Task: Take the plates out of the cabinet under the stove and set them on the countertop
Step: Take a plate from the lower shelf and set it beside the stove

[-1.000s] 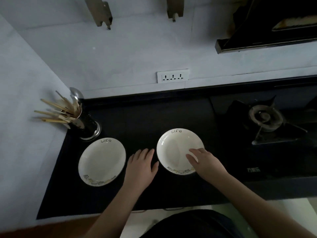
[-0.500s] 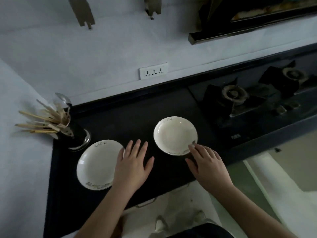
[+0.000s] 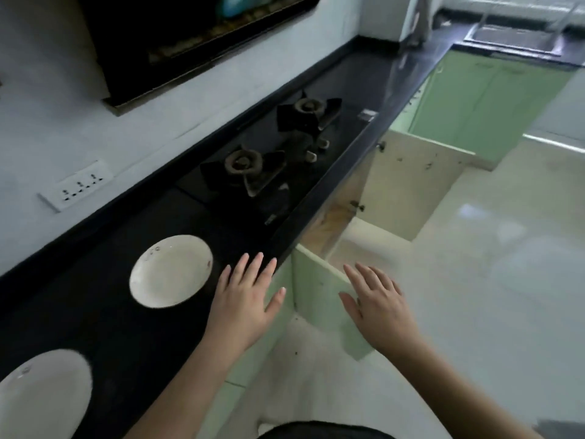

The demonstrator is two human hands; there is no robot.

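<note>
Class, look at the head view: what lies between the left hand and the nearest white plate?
Nothing: in the head view only bare black countertop separates the left hand from the plate.

Left grip and right grip splayed, empty.

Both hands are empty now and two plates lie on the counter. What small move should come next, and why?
Probably lower the right hand toward the open cabinet under the stove. Two plates already rest on the countertop, both hands are open, and the cabinet doors stand open. Whether plates remain inside cannot be seen.
</note>
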